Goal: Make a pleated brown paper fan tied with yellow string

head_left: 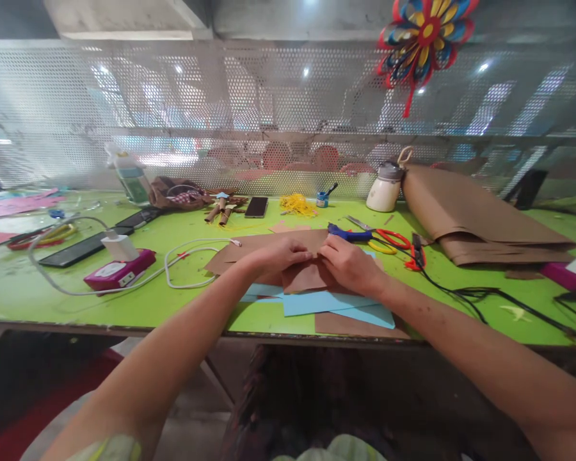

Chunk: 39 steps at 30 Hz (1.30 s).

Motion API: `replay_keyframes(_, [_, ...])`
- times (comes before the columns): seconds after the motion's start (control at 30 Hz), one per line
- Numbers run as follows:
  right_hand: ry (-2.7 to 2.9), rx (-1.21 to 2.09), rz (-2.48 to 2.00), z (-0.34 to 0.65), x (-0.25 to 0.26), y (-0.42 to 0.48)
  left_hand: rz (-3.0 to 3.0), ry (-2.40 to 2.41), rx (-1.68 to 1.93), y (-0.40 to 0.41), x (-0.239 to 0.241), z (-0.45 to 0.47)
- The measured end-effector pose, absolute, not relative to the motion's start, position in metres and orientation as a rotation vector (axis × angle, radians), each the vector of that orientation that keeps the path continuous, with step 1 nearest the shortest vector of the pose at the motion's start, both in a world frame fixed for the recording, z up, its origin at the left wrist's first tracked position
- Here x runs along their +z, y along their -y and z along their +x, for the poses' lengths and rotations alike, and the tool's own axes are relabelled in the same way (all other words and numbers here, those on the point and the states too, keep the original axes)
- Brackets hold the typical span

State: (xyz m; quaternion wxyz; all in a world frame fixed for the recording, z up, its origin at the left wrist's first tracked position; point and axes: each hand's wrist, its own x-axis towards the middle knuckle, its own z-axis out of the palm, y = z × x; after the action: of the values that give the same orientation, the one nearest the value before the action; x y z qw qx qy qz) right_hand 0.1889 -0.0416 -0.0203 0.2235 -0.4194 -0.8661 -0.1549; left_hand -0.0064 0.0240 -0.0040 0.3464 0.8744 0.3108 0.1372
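Note:
Both hands meet over a piece of brown paper near the front of the green table. My left hand pinches its upper edge between thumb and fingers. Close beside it, my right hand is closed on the same edge from the right. Under the hands lie blue paper strips and a larger brown sheet. A blue glue gun rests just beyond my right hand. The fingertips partly hide the edge they hold.
Behind the gun lie grey-bladed scissors. Black cables run to the right, past a big folded brown paper stack. A white jar, a phone and yellow raffia stand farther back. On the left are a purple power block and white cable.

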Motion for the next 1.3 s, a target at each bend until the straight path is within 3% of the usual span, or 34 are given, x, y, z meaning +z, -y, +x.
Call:
replay_keyframes(0.23, [2.067,0.533,-1.087,0.2,-0.014,0.032,2.366,-0.751,0.434,-0.013,0.003,-0.007])
replay_keyframes(0.4, [1.9,0.885,-1.146,0.2,-0.012,0.031,2.412,-0.735,0.526,-0.011,0.002,-0.003])
replay_keyframes(0.53, [1.805,0.896,-1.157,0.199,-0.013,0.031,2.465,-0.729,0.566,-0.012,0.0,-0.001])
replay_keyframes(0.87, [1.885,0.544,-1.186,0.204,-0.013,0.027,2.628,-0.839,0.435,0.0,0.007,-0.004])
replay_keyframes(1.3, [2.06,0.728,-1.138,0.213,-0.011,0.025,2.574,-0.792,0.399,-0.006,0.008,-0.008])
